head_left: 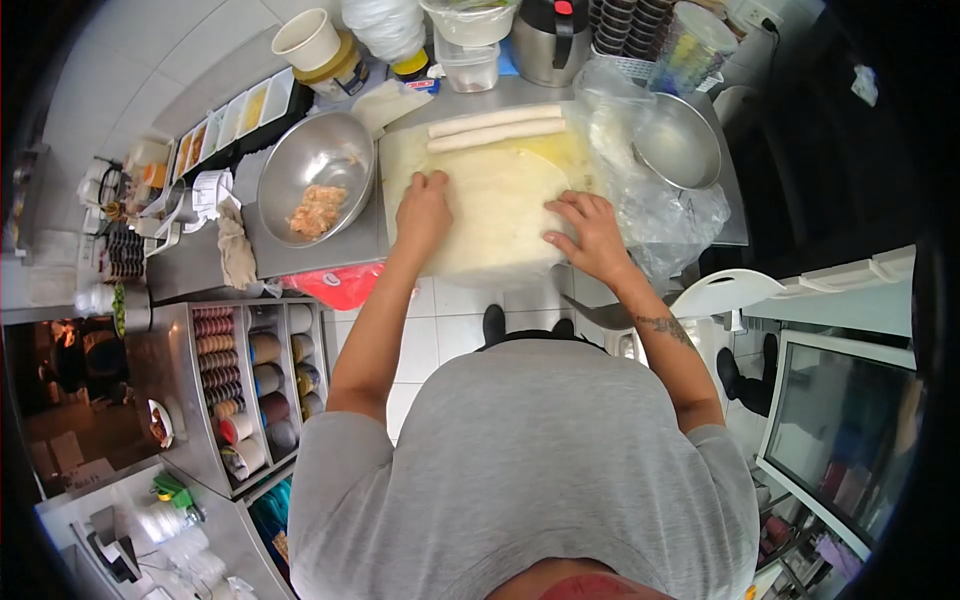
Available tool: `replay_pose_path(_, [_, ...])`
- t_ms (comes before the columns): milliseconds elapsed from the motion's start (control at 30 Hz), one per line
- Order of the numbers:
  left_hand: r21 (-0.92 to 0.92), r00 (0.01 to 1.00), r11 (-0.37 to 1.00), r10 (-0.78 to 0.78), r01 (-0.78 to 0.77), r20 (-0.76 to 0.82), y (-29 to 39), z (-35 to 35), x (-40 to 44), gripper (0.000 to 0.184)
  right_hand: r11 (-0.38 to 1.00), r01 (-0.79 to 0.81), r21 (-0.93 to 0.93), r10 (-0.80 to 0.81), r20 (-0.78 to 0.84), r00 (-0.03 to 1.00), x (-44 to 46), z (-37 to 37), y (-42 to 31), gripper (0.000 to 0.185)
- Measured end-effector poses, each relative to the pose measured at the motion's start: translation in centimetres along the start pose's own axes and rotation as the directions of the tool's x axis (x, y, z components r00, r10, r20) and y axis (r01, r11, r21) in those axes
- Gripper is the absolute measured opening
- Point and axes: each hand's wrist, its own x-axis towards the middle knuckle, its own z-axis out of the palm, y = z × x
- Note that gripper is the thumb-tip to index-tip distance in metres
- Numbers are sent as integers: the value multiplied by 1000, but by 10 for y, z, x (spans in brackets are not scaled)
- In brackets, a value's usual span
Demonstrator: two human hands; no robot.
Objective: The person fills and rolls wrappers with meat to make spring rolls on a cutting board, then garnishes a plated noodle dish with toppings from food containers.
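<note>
A thin, pale dough-like sheet (500,200) lies flat on a greasy-looking board (480,262). My left hand (425,212) rests on the sheet's left edge, fingers bent and slightly parted, tips down. At the right edge, my right hand (590,232) touches the sheet with fingers spread and thumb apart. Two long pale rolls (497,128) lie side by side behind the sheet. Left of the board stands a steel bowl (345,150) with a mound of pinkish-orange filling (318,210) in it.
An empty-looking steel bowl (680,140) and crumpled clear plastic bags (670,225) sit to the right. A steel jug (550,45) and plastic tubs (468,65) line the back. White trays (235,118) and a cloth (236,248) are at left. A white chair (725,290) stands right.
</note>
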Motion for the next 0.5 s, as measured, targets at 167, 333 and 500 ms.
replay_pose_path(167, [-151,991,980,134,-130,22,43,25,41,19,1000,-1,19,2,-53,999,-7,7,7,35])
replay_pose_path(333, [-451,727,627,682,-635,-76,203,49,78,13,998,-57,6,57,-85,995,-9,9,11,26])
replay_pose_path(500, [-340,504,648,753,-682,423,280,130,126,13,999,-33,9,34,-162,986,-12,21,19,20])
